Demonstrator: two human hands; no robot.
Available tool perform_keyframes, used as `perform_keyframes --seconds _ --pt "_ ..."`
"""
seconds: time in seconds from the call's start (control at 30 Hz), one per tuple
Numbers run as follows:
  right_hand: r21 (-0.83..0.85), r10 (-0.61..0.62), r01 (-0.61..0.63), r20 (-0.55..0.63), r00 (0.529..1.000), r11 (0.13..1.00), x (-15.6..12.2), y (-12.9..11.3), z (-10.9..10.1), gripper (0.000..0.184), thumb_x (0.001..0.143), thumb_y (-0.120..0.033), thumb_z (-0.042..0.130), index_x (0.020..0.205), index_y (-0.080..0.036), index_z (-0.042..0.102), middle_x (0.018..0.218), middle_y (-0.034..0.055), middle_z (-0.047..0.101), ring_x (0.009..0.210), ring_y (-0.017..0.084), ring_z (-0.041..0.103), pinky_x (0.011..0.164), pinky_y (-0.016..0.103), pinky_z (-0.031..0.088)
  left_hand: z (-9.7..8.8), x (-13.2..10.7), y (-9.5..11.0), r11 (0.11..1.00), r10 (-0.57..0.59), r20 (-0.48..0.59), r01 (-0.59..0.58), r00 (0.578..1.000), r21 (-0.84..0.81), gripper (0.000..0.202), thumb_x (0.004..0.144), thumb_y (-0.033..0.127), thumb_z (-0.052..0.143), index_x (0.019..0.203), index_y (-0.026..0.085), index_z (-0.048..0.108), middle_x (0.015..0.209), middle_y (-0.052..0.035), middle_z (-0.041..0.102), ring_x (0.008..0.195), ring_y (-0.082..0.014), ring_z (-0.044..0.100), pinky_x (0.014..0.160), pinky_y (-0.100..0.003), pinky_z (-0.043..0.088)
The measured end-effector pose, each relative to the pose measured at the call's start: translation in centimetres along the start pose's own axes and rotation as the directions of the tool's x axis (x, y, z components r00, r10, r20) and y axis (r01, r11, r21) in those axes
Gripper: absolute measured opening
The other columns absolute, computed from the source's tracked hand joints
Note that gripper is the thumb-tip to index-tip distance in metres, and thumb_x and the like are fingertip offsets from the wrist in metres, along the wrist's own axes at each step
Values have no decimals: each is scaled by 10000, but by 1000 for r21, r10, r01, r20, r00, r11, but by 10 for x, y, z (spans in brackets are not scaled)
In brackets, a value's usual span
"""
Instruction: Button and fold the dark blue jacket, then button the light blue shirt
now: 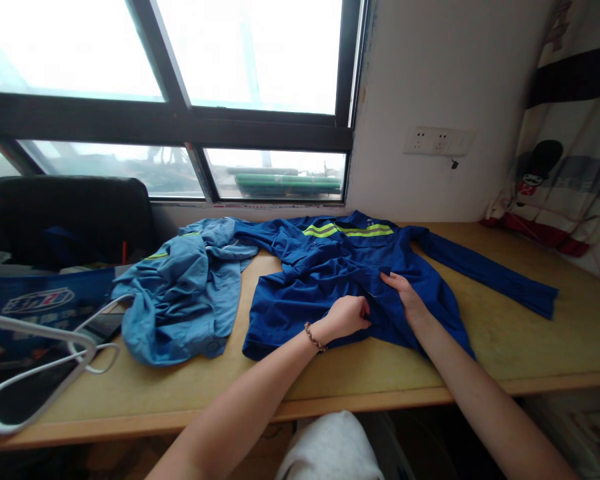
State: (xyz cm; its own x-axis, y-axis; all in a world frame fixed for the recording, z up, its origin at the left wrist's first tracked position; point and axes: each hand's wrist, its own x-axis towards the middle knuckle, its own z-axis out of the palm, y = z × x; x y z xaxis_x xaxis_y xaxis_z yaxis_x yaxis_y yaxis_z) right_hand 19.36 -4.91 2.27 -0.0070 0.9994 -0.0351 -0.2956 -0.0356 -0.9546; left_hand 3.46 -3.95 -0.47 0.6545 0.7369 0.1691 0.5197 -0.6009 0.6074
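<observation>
A dark blue work jacket (305,293) with yellow-green reflective stripes lies spread on the wooden table (505,347). One sleeve stretches out to the right. My left hand (347,315), with a bead bracelet at the wrist, is closed in a pinch on the jacket's front near its middle. My right hand (405,297) rests just to the right of it on the same front. Its fingers are curled onto the fabric, pinching it by the opening.
A crumpled light blue jacket (185,293) lies left of the dark one. White hangers (40,373) and a blue bag (40,307) sit at the table's left end, with a black chair (70,217) behind. A window and a wall socket (437,141) are beyond.
</observation>
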Motion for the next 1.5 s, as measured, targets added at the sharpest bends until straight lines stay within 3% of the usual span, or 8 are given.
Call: perform_keyframes --seconds 0.2,0.33,0.57,0.73,0.97,1.17,1.33,1.5 --pt "-252 -80 146 253 964 957 -13 1 13 210 547 -266 733 609 -162 562 558 -57 541 513 79 502 500 189 386 1 4 -8 919 -170 46 175 984 -352 68 593 199 617 587 143 579 557 -9 593 488 -128 542 453 -212 381" --pt "-243 57 42 385 921 969 -16 3 15 227 525 -279 741 590 -153 565 562 -35 550 529 104 526 524 218 415 -1 6 -10 619 -280 177 319 943 -718 58 639 165 579 659 114 560 557 -38 599 474 -131 576 456 -225 446" --pt "-4 40 -40 -16 999 999 -1 0 -1 263 557 -394 721 653 -168 629 440 -45 531 345 66 440 363 194 351 -15 8 -1 220 -514 87 229 853 -948 88 657 116 590 697 103 513 657 -107 642 555 -128 619 530 -214 500" --pt "-67 -44 36 -136 990 997 7 -2 -7 339 549 -438 720 760 -176 678 467 -13 581 439 144 552 404 251 434 -17 7 6 357 -484 0 197 875 -913 112 678 180 591 738 120 516 639 -79 634 500 -112 585 473 -212 473" --pt "-81 -212 197 -315 925 977 11 -4 -20 280 575 -409 691 775 -214 681 668 -9 671 695 200 629 614 297 505 9 -1 1 916 -183 37 184 982 -357 204 626 353 654 727 178 624 496 11 571 399 -102 493 404 -197 342" --pt "-48 -184 178 -177 967 983 6 -1 -11 356 560 -279 681 907 -203 663 726 -13 676 638 174 617 601 281 481 15 -3 3 969 -174 -58 160 983 -190 127 584 271 682 638 186 605 536 9 593 463 -112 526 423 -192 332" --pt "-320 -227 229 43 973 919 -5 4 5 314 591 -242 628 894 -181 678 757 23 679 696 195 609 593 274 465 5 2 6 591 -349 146 338 926 -732 113 721 234 552 698 153 477 549 -41 620 445 -142 582 415 -216 428" --pt "-487 -152 196 128 980 851 -4 11 10 291 603 -249 614 871 -161 686 695 24 667 595 161 570 508 249 424 -12 3 12 291 -486 13 176 874 -940 143 714 142 562 748 144 423 586 -81 641 532 -172 632 486 -244 494"
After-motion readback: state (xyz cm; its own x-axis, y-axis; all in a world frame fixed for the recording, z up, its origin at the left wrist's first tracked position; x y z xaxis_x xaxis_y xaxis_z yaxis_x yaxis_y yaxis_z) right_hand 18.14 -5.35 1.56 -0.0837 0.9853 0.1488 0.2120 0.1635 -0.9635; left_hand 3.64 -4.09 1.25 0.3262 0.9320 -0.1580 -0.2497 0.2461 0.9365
